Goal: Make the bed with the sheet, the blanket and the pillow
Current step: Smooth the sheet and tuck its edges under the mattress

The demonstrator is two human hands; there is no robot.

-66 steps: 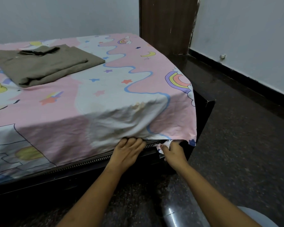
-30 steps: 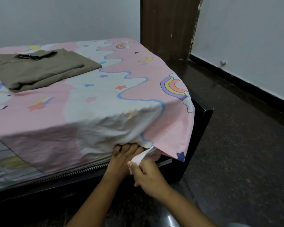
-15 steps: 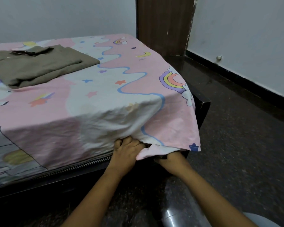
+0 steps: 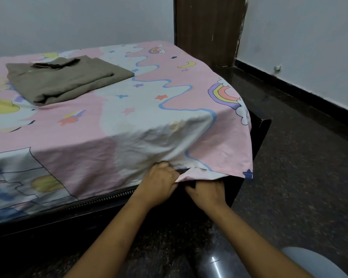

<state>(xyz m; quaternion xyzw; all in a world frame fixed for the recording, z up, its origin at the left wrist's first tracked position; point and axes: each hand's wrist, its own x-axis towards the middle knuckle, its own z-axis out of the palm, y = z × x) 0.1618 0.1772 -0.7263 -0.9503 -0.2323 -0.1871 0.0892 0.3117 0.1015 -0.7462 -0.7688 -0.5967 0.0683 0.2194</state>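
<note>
Near corner of the bed (image 4: 259, 125). The pink, rainbow-printed sheet (image 4: 129, 121) lies spread over the mattress, and its corner hangs as a loose flap over the dark frame. The left hand (image 4: 159, 183) is at the sheet's lower edge, fingers curled together on bunched cloth. The right hand (image 4: 207, 191), just beside it, reaches under the flap; its fingers are hidden, so their state cannot be told. The folded olive blanket (image 4: 68, 79) rests on the sheet, well apart from both hands.
</note>
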